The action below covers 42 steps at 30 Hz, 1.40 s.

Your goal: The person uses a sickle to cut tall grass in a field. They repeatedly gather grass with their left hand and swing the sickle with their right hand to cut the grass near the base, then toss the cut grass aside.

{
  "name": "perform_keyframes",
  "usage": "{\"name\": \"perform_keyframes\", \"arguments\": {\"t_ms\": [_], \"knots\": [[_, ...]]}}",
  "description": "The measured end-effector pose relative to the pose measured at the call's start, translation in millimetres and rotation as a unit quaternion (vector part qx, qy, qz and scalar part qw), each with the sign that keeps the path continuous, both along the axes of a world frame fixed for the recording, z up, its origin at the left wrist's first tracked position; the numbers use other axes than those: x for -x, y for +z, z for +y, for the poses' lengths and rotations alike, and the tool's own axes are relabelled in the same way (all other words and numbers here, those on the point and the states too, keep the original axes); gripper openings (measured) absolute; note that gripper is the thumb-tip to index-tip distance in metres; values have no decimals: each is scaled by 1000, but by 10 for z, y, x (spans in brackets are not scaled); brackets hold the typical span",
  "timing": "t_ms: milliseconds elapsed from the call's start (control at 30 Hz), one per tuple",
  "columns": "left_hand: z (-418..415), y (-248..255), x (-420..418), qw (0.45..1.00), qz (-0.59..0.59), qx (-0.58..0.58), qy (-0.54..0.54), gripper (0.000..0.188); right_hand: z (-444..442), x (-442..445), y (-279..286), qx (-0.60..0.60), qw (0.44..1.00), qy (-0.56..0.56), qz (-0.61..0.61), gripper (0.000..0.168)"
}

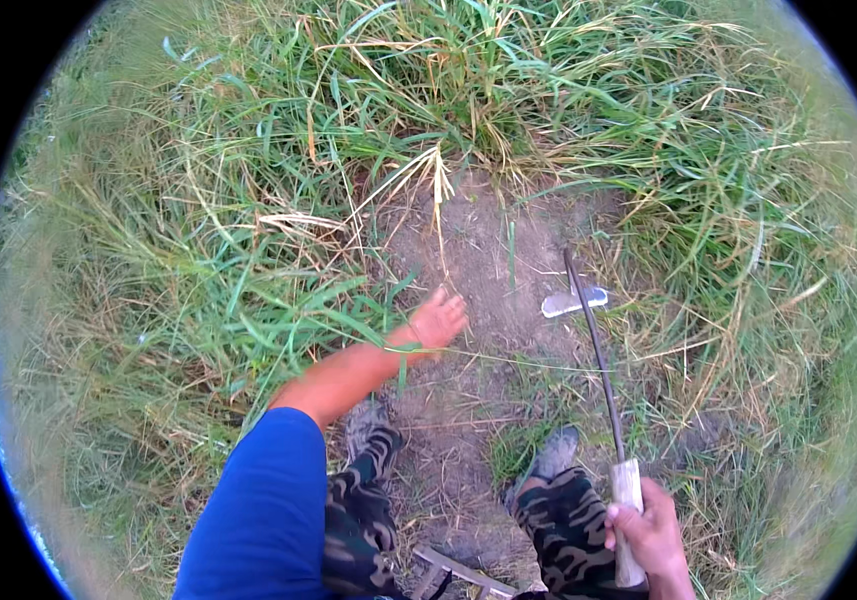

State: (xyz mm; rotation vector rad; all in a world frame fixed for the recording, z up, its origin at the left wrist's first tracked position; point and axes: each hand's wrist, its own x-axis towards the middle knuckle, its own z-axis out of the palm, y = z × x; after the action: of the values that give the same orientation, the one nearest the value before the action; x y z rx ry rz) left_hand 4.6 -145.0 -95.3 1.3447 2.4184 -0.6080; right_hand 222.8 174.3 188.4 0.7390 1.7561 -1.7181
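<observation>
My right hand [646, 529] is closed around the wooden handle [627, 487] of a hand hoe. Its thin, dark metal shank [599, 352] runs up and away, and the pale metal blade [574, 301] lies over bare soil. My left hand [437, 319], somewhat blurred, reaches out over the soil patch left of the hoe. A dry grass stalk [440, 217] rises just beyond its fingertips; whether the fingers hold it cannot be told. Green grass blades [338, 319] cross beside the left wrist.
Bare soil [503, 322] stretches between my two feet, with the left shoe [370, 427] and right shoe [554, 454] at its sides. Dense grass [488, 75] stands ahead and on both sides. Part of a wooden frame [466, 574] shows low between my legs.
</observation>
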Motion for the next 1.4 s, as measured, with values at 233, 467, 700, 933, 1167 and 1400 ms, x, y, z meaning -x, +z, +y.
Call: {"name": "perform_keyframes", "arguments": {"t_ms": [233,467,700,933,1167,1400], "knots": [[-2224,252,639,893,111,-100,425,34,-140,395,-347,-55,993,95,-37,25],[-2527,344,332,914,247,-187,261,16,-1187,1350,-1457,41,981,165,92,30],[-2427,365,249,927,206,-195,246,20,-2770,1908,-2173,240,960,-78,119,19],[-2249,438,152,936,164,-221,221,39,-3203,2482,-2484,208,971,56,107,22],[-2069,487,721,954,236,-132,132,59,-3047,1991,-2667,18,948,306,87,39],[-2558,223,1405,922,134,23,362,86,-2672,1574,-2618,-4,957,279,82,32]]}}
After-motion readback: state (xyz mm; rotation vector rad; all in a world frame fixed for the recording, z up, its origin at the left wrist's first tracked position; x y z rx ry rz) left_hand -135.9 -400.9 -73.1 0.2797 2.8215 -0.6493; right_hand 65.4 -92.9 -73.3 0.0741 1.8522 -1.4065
